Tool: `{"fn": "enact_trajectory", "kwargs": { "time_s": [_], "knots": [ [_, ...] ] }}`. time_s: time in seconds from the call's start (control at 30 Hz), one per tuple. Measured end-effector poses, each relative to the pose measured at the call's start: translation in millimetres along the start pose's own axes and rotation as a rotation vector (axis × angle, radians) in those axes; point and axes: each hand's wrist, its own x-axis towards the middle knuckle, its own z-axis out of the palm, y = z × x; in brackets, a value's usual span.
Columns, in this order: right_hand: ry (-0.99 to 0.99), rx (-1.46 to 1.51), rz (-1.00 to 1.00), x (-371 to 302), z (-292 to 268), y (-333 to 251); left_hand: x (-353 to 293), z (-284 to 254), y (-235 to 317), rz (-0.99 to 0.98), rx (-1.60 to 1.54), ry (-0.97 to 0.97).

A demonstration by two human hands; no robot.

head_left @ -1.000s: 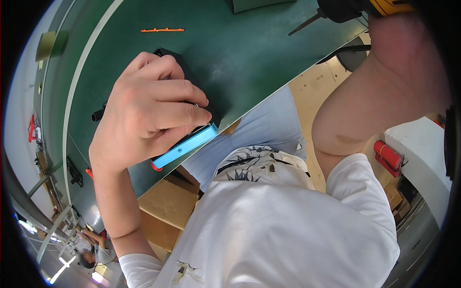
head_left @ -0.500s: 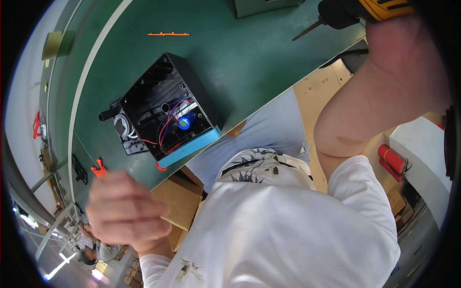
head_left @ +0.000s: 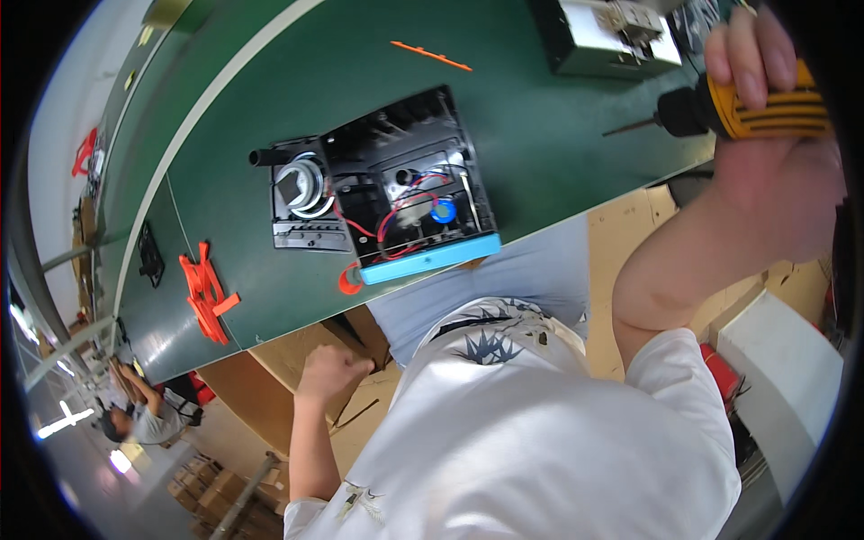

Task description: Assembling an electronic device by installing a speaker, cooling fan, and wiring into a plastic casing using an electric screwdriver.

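In my right hand [head_left: 756,67] is a yellow and black power screwdriver [head_left: 684,112], fingers wrapped around its body, its thin bit pointing left over the bench. My left hand [head_left: 331,371] is closed in a fist off the bench's near edge; whatever it may hold is hidden. Between the hands an open black plastic housing [head_left: 472,180] lies on the green bench, apart from both. It has a light blue front strip [head_left: 432,259], red and blue wires and a blue round part [head_left: 444,211] inside. A black panel with a grey ring-shaped part [head_left: 309,187] lies against its left side.
An orange strip [head_left: 432,56] lies beyond the housing. Orange-red plastic pieces [head_left: 205,292] are at the left, near a small black part [head_left: 150,255]. A metal-topped box unit [head_left: 621,40] stands at the far right. Another person [head_left: 148,414] is in the distance, lower left.
My left hand has moved right and nearer my body, uncovering the orange-red pieces. My right hand, with the power screwdriver, shows lower in view. The view has shifted, so the bench things appear further right.
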Motion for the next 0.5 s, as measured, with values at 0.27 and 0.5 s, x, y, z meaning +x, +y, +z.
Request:
{"fn": "enact_trajectory", "kwargs": {
  "time_s": [0.27, 0.5],
  "knots": [
    [-0.122, 0.092, 0.07, 11, 80, -5, -68, -105, 4, 0.834, -0.831, 1.032],
    [-0.331, 0.219, 0.156, 36, 135, 16, -35, -213, 88, 0.945, -0.948, 0.963]
  ]
}}
